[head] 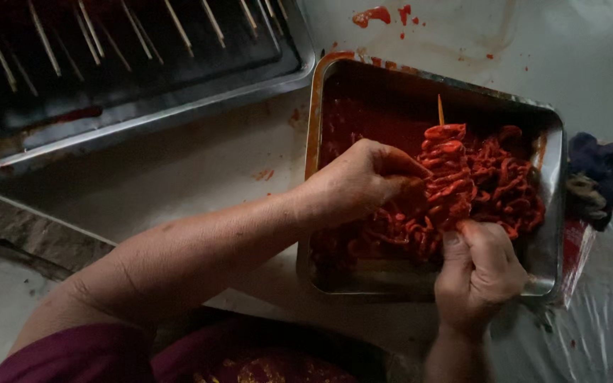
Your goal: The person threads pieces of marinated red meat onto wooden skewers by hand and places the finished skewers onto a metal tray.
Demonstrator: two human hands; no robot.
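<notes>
Over a rectangular steel tray (pixel 549 177) smeared with red marinade, the right hand (pixel 478 273) is clenched on the base of a thin wooden skewer (pixel 440 110), while the left hand (pixel 363 181), fingers pinched together, presses glossy red-coated meat strips (pixel 487 181) onto it. The slick sauce could let the pointed stick slip toward the fingers just beside it.

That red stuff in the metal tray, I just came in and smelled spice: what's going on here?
A person is threading red, sauce-coated meat strips onto a wooden skewer over a metal tray. The right hand grips the loaded skewer from below, while the left hand pinches strips against it. More strips lie in the tray. A second tray at upper left holds a row of skewers, and a dark cloth sits to the right.
</notes>
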